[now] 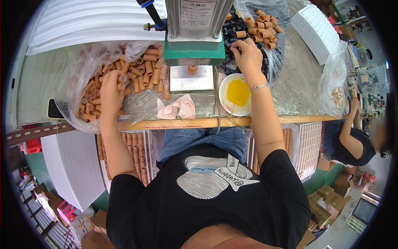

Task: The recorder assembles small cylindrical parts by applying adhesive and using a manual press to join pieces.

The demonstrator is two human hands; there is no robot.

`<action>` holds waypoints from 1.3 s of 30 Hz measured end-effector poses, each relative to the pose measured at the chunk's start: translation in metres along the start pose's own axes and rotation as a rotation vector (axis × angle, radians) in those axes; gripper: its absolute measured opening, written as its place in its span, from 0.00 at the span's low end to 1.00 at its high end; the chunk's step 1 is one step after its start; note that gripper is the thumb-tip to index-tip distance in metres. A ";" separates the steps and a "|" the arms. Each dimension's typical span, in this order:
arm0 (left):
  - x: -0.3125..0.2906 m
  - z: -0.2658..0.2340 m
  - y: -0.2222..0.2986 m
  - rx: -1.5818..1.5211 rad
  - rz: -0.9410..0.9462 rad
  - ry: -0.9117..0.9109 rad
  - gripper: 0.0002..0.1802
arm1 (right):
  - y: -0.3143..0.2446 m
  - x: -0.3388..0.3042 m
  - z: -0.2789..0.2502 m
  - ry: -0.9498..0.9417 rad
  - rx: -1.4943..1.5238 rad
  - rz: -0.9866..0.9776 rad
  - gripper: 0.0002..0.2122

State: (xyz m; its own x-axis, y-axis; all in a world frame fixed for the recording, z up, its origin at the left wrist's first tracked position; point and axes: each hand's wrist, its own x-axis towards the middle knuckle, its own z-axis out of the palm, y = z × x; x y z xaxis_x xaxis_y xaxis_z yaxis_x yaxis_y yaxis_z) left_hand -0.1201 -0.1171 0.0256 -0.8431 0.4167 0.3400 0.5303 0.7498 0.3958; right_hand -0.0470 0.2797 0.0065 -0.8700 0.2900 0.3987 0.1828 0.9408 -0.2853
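My left hand [110,92] is closed around a short brown tube [122,79] at the right edge of a heap of similar brown tubes [150,68], which lies in a clear plastic bag. My right hand [250,61] reaches over a pile of small black parts [232,30]. Its thumb and fingers are pinched together; whatever is between them is too small to make out. Between my hands stands a press with a green block [194,53]. Below it, a brown ring-shaped piece [192,69] rests on a silver metal block [182,81].
Beside my right wrist sits a white bowl [223,98] of yellow liquid with a thin stick in it. A pink cloth [178,108] lies near the wooden table edge [166,123]. Brown pieces [265,29] top the black pile. White ridged trays [316,33] stand farther right; another person [352,137] works there.
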 end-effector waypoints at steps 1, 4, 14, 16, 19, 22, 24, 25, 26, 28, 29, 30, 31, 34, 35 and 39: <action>-0.003 -0.001 0.005 -0.003 0.002 -0.003 0.13 | -0.002 0.003 0.000 0.012 0.021 0.000 0.05; -0.013 0.002 0.028 -0.575 -0.198 0.036 0.16 | 0.003 0.011 0.007 0.058 0.060 -0.077 0.07; -0.026 0.057 0.127 -1.274 -0.023 -0.200 0.23 | 0.015 0.024 -0.001 -0.099 -0.202 -0.232 0.04; -0.028 0.060 0.132 -1.267 -0.021 -0.209 0.23 | 0.017 0.012 -0.009 0.022 -0.135 -0.162 0.05; -0.031 0.062 0.140 -1.244 -0.022 -0.224 0.23 | 0.024 -0.010 -0.023 0.042 0.397 0.104 0.04; -0.033 0.066 0.147 -1.185 -0.003 -0.261 0.22 | 0.024 -0.054 -0.041 -0.053 0.634 0.144 0.04; -0.034 0.070 0.152 -1.137 0.015 -0.288 0.22 | 0.016 -0.080 -0.051 -0.031 0.613 0.022 0.05; -0.034 0.073 0.155 -1.102 -0.004 -0.289 0.22 | 0.005 -0.091 -0.054 0.018 0.395 -0.097 0.05; -0.034 0.075 0.157 -1.066 -0.024 -0.289 0.22 | -0.001 -0.096 -0.054 0.065 0.177 -0.214 0.05; -0.033 0.081 0.163 -1.114 -0.047 -0.279 0.22 | -0.002 -0.106 -0.041 0.044 0.118 -0.254 0.06; -0.033 0.083 0.166 -1.161 -0.072 -0.265 0.22 | -0.001 -0.111 -0.036 0.022 0.061 -0.297 0.07; -0.032 0.085 0.167 -1.156 -0.072 -0.262 0.22 | -0.003 -0.110 -0.036 0.050 0.038 -0.321 0.07; -0.032 0.085 0.167 -1.063 -0.042 -0.231 0.22 | -0.005 -0.110 -0.039 0.052 0.043 -0.324 0.07; -0.031 0.085 0.167 -0.958 -0.009 -0.197 0.22 | -0.015 -0.106 -0.055 0.055 0.142 -0.236 0.06; -0.030 0.084 0.167 -0.949 -0.005 -0.195 0.22 | -0.020 -0.103 -0.058 0.071 0.404 -0.163 0.06; -0.028 0.081 0.168 -0.948 -0.006 -0.216 0.21 | -0.045 -0.092 -0.079 -0.017 0.620 -0.195 0.06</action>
State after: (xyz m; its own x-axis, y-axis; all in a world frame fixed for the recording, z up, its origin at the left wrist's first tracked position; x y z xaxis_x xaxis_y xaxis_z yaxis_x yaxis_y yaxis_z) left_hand -0.0147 0.0390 0.0136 -0.7945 0.5701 0.2092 0.2983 0.0664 0.9521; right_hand 0.0611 0.2242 0.0511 -0.8686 0.1163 0.4817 -0.2731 0.6987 -0.6612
